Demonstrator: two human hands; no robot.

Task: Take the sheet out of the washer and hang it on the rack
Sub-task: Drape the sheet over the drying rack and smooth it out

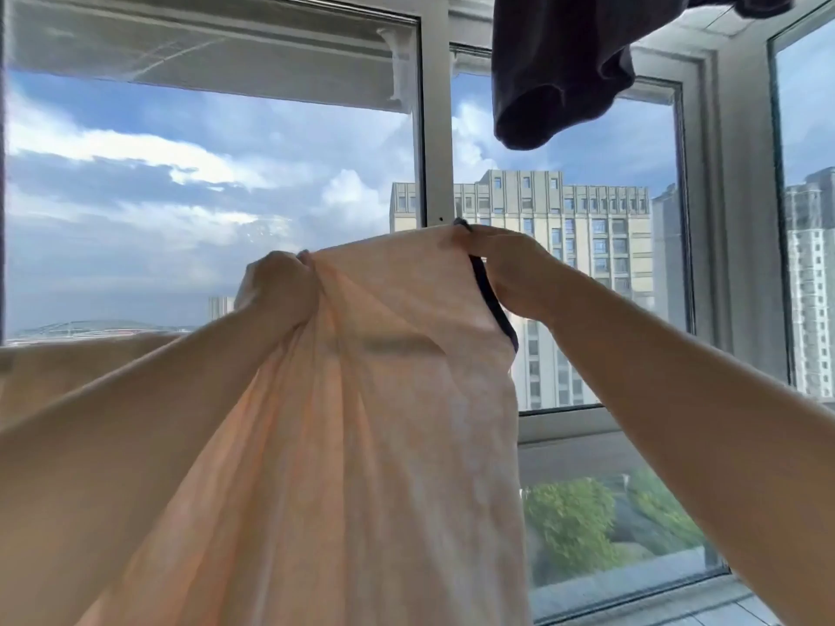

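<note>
A pale peach sheet (361, 422) with a dark trim along its right edge hangs stretched in front of me, raised toward the window. My left hand (278, 286) grips a bunched fold at the sheet's upper left. My right hand (506, 268) pinches its upper right corner beside the dark trim. The cloth falls from both hands down past the bottom of the view, and more of it spreads off to the left. No rack bar is visible at the sheet's top edge.
A dark garment (560, 70) hangs overhead at the upper right. Large windows with grey frames (436, 128) stand close ahead, showing sky and tall buildings. A window sill (632, 598) runs along the lower right.
</note>
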